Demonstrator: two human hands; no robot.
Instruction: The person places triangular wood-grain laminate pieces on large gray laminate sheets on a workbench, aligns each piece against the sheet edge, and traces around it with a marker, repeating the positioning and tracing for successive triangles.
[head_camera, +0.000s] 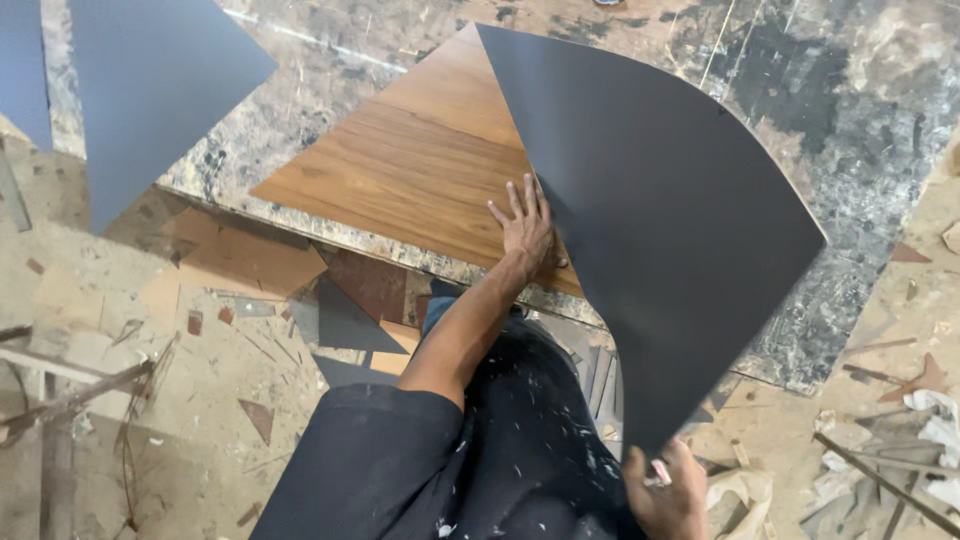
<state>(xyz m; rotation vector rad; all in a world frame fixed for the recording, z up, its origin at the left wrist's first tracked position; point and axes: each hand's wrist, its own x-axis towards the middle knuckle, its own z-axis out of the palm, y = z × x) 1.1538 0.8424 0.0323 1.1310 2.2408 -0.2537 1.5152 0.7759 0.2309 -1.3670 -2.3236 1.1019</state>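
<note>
A wood-grain board (420, 160) lies on a stained, worn work surface (860, 110). My left hand (525, 228) presses flat on the board near its front edge, fingers spread. A large dark grey flexible sheet (660, 220) curves up off the board's right part. Its lower corner is pinched in my right hand (668, 492) near the bottom of the view. A small pale object (660, 472) also shows in that hand; I cannot tell what it is. My dark, paint-speckled clothing (480, 450) fills the lower middle.
Two more grey sheet pieces (150, 90) rest at the upper left. Below the surface's edge, the dusty floor (150, 400) holds triangular laminate offcuts (345, 320), thin wooden strips (70, 395) at the left, and crumpled paper with sticks (930, 440) at the right.
</note>
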